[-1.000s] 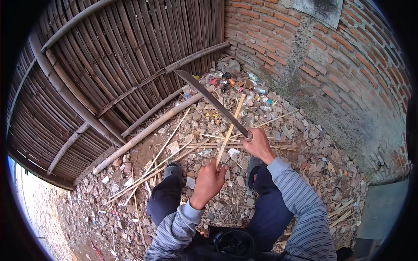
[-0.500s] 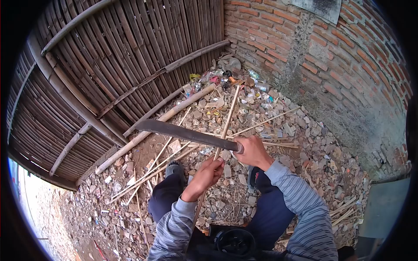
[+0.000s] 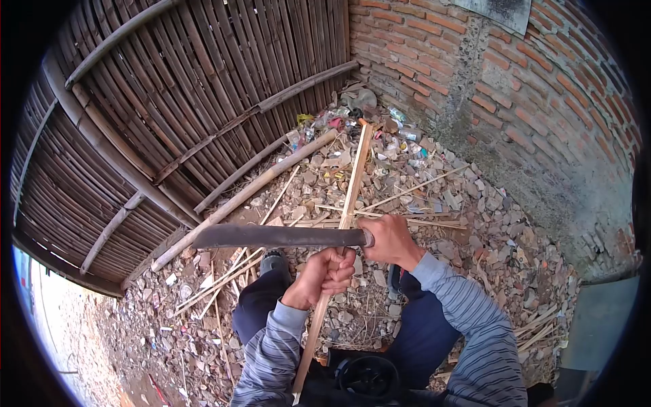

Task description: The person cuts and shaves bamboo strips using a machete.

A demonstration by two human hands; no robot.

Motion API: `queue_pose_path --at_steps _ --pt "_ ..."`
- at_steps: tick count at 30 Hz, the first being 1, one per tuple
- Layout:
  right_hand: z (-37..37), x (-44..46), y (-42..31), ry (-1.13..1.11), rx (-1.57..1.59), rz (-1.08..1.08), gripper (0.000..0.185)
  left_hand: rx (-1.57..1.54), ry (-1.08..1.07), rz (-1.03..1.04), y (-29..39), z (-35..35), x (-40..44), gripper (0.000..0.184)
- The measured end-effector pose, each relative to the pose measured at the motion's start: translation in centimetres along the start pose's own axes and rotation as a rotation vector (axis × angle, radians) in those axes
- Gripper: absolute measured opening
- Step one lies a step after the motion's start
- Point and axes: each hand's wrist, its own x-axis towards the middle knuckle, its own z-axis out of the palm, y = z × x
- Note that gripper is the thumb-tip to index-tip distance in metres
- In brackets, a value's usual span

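Observation:
My right hand (image 3: 389, 239) is wrapped round the handle end of a machete (image 3: 278, 236). Its long dark blade points left, nearly level, and crosses over a pale bamboo strip (image 3: 356, 178). Just below the blade, my left hand (image 3: 323, 275) is closed round this strip. The strip runs from between my legs up toward the rubbish in the corner, with its broad pale face showing above the blade. Whether the edge touches or bites into the strip I cannot tell. My right fingers hide the machete's grip.
Loose bamboo strips (image 3: 224, 281) lie on the rubble to the left, with others (image 3: 539, 329) at the right. A thick bamboo pole (image 3: 244, 197) rests along the slatted bamboo wall (image 3: 224, 74). A brick wall (image 3: 515, 102) stands at the right, with litter (image 3: 352, 115) in the corner.
The machete has come closer to me and turned from slanting to nearly level. The bamboo strip has rotated, showing a wider pale face. My left hand has shifted slightly and stays closed on it.

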Motion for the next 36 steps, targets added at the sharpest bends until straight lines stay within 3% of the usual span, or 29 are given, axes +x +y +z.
queue_pose_path --at_steps 22,24,27,34,36 --pt "0.4 -0.6 -0.3 -0.054 -0.026 0.0 0.012 -0.124 -0.118 -0.034 -0.1 -0.8 0.1 0.008" --pt "0.3 -0.3 0.1 -0.038 -0.025 0.024 0.024 -0.118 -0.12 -0.047 0.0 -0.4 0.0 0.008" --pt "0.2 0.0 0.0 0.006 0.007 0.016 0.01 -0.149 -0.1 -0.065 0.0 -0.7 0.2 0.008" --pt "0.2 -0.6 -0.9 0.029 0.009 -0.026 0.014 -0.054 -0.077 -0.057 0.3 -0.1 -0.5 0.011" --pt "-0.1 -0.6 -1.2 -0.07 -0.035 -0.001 0.016 -0.037 -0.035 -0.044 0.2 -0.1 -0.6 0.01"
